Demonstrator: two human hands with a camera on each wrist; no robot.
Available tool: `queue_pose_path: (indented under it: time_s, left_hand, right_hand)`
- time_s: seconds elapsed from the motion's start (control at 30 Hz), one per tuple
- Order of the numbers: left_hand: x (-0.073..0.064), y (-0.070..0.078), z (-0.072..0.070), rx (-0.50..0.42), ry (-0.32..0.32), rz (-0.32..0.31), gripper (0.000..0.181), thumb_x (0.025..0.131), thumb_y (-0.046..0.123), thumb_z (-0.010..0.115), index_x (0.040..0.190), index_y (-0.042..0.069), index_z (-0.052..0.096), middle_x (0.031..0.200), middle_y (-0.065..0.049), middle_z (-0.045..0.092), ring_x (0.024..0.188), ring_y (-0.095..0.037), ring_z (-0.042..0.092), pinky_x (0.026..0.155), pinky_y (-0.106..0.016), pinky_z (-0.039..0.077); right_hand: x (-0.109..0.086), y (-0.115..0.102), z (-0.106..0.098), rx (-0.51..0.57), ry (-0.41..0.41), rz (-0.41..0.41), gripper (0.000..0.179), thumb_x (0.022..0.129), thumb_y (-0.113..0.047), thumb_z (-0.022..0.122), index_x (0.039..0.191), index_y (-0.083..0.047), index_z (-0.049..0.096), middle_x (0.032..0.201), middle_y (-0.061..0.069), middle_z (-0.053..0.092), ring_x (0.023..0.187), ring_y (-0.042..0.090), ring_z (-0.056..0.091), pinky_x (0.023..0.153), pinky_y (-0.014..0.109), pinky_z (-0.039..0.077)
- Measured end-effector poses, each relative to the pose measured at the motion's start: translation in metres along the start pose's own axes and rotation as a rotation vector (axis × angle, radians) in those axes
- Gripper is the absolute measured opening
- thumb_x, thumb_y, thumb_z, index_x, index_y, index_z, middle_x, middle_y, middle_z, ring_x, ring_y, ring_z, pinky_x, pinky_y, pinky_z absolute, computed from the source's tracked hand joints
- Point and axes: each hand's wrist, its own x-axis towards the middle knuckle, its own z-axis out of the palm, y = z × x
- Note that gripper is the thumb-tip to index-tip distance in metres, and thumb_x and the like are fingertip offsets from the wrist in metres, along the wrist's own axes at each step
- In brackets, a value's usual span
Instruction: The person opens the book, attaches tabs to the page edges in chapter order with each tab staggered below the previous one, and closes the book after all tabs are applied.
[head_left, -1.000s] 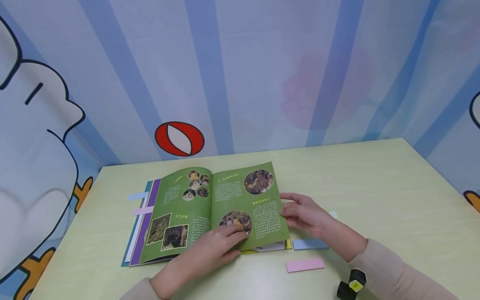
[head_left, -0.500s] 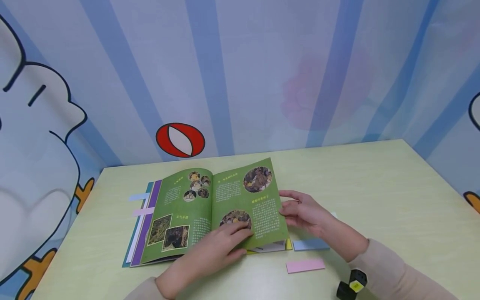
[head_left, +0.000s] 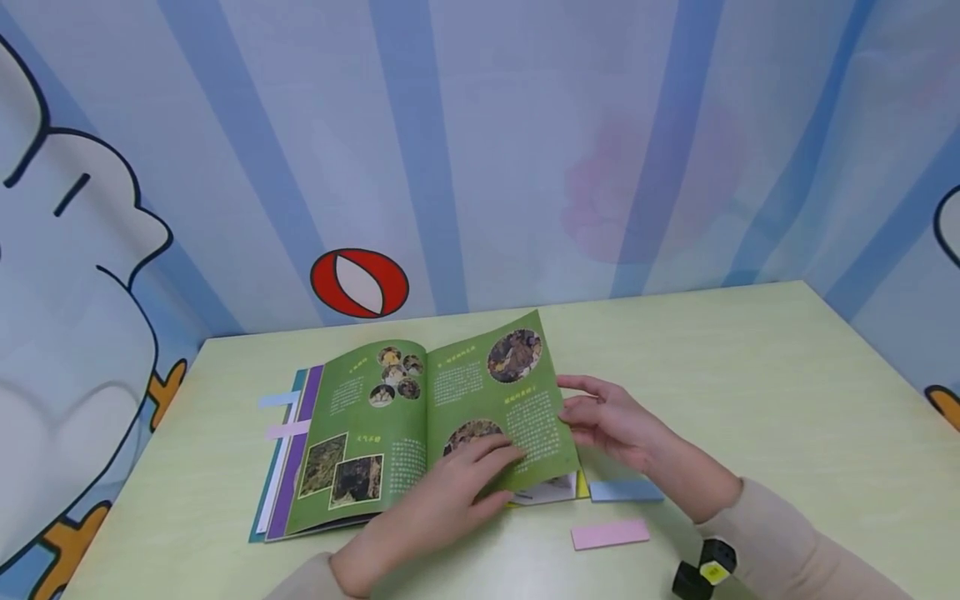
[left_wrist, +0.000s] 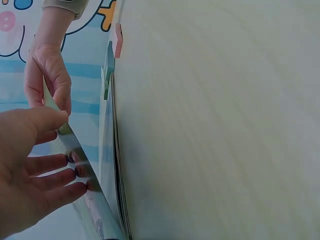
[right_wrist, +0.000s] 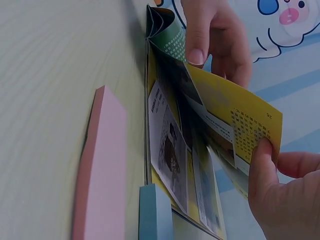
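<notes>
Left hand [head_left: 453, 493], fingers spread, has slid rightward; right hand [head_left: 615, 423] pinches the page [head_left: 491, 402], raised higher, seemingly 1 leaf mid-turn.

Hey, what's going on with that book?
Someone has the book open on a table. Their right hand pinches the outer edge of a raised green page, and their left hand is at its lower part. A pink strip lies on the table nearby.
</notes>
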Motion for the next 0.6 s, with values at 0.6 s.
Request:
queue_pose_path:
  time_s: [0.6]
  left_hand:
    - [0.021,0.01,0.01,-0.494,0.051,-0.157,0.052,0.094,0.032,0.055,0.142,0.02,0.038,0.145,-0.002,0.037,0.126,-0.022,0.042,0.095,-0.035,0.043]
  right_hand:
    - [0.004,0.006,0.006,-0.091,-0.059,-0.053,0.059,0.091,-0.002,0.05,0.144,0.003,0.023,0.113,0.012,0.054,0.094,0.018,0.061,0.083,0.032,0.051]
